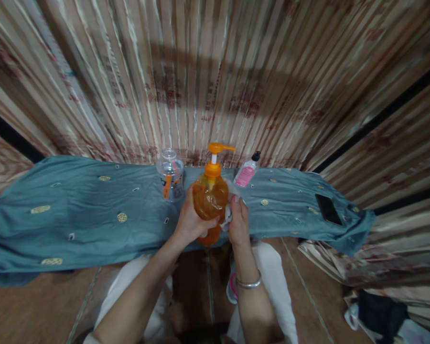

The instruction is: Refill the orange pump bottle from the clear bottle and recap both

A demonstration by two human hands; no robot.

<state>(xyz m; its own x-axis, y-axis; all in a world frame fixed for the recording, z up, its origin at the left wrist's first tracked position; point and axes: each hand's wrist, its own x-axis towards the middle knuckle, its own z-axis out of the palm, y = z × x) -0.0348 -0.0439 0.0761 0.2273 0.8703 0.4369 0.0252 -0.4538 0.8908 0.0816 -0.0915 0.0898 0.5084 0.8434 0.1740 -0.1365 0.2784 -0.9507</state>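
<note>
Your left hand (191,222) has its grip wrapped around the orange pump bottle (210,198), which sits at the near edge of the counter (93,215). Your right hand (238,222) pinches a white cloth (228,215) against the bottle's right side. If you rub too hard, the bottle could slip off that edge or tip into the clear bottle (170,179) just behind it.

Head camera faces forward-down, close above left hand (191,222) and right hand (238,223).
</note>
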